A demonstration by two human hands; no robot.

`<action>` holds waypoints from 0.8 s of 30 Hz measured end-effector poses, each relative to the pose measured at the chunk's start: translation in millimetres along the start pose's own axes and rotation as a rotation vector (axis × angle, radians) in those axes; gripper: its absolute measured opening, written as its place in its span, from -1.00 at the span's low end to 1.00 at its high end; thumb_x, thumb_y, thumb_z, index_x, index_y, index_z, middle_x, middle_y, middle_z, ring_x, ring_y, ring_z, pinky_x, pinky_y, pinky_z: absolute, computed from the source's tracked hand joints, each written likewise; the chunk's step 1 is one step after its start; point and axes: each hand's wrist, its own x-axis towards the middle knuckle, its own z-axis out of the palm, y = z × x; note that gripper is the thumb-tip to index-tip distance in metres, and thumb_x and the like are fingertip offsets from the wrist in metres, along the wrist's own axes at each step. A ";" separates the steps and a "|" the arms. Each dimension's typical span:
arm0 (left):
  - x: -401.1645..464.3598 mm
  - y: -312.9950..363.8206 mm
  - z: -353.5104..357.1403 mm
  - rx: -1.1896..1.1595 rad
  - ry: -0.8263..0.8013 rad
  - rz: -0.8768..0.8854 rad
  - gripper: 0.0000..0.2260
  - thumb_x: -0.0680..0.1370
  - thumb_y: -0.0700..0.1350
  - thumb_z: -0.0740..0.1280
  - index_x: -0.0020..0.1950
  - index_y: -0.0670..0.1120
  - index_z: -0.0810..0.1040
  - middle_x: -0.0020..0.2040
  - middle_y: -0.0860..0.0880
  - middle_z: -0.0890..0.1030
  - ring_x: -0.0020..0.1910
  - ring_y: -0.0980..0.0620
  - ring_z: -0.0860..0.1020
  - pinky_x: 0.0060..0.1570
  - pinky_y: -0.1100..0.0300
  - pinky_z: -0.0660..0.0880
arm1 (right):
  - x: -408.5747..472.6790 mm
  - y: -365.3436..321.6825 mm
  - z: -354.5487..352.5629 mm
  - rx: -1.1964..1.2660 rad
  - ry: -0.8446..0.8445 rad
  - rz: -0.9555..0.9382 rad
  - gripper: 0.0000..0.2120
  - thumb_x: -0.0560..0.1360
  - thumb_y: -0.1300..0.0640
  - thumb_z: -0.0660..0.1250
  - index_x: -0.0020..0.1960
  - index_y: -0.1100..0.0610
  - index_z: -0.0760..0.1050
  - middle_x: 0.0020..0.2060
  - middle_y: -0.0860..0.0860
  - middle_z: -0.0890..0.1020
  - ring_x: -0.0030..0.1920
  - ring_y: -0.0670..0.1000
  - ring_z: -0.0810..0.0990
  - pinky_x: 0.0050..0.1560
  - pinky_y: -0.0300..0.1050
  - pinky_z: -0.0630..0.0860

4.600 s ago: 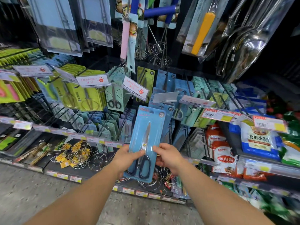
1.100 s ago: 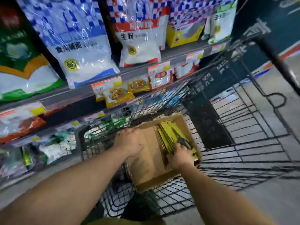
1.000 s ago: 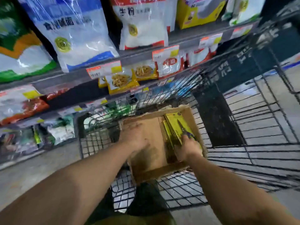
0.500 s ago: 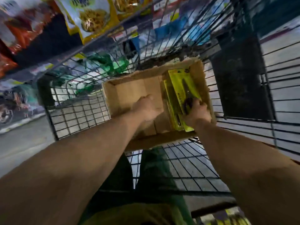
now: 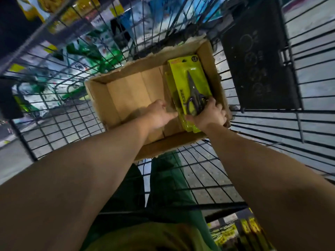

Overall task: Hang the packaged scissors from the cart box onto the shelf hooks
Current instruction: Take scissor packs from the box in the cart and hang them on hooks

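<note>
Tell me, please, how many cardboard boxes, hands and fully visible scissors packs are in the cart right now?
Cardboard box: 1
Hands, left hand and right hand: 2
Top yellow scissors pack, fully visible: 1 (more packs lie beneath; their count cannot be told)
Total: 4

Count taken from the head view.

Cardboard box (image 5: 116,104): one, open-topped, standing in the cart.

Wire cart (image 5: 208,182): one.

Yellow scissors packs (image 5: 192,78): a stack at the right side of the box. One pack face shows in full on top, with one pair of black-handled scissors (image 5: 194,96) inside it. Edges of further packs show beneath and beside it; at least three in all, exact number cannot be told.

Hands: two, the left hand (image 5: 159,115) and the right hand (image 5: 208,115), both inside the box.

Dark panel (image 5: 257,60) on the cart's right wall: one.

Goods behind the mesh: blurred, not countable.
</note>
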 end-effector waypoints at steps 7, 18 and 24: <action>2.3 8.0 13.4 -0.431 -0.054 -0.136 -0.41 0.50 0.13 0.44 0.46 -0.05 0.39 0.38 -0.03 0.49 0.29 -0.08 0.49 0.15 0.00 0.47 | -29.3 -2.4 7.3 0.077 0.038 -0.134 0.05 0.27 -0.24 0.49 0.56 0.00 0.00 0.43 0.13 0.29 0.44 0.19 0.23 0.37 0.13 0.23; 14.0 -49.1 -10.0 -0.624 0.245 -0.261 -0.33 0.59 -0.15 0.38 0.59 -0.18 0.08 0.42 -0.16 0.39 0.36 -0.15 0.41 0.10 0.14 0.33 | -7.9 -19.6 18.4 0.136 0.137 -0.142 -0.25 0.52 -0.13 0.31 0.56 0.06 0.03 0.43 0.16 0.29 0.43 0.21 0.24 0.42 0.11 0.17; 9.6 -75.3 -13.5 -0.691 0.284 -0.241 -0.47 0.45 -0.12 0.50 0.37 -0.10 0.40 0.28 -0.03 0.53 0.23 -0.06 0.50 0.23 0.04 0.42 | 12.8 -31.8 18.1 0.148 0.123 -0.010 -0.09 0.40 -0.12 0.46 0.56 0.09 0.04 0.45 0.14 0.26 0.45 0.21 0.21 0.41 0.15 0.23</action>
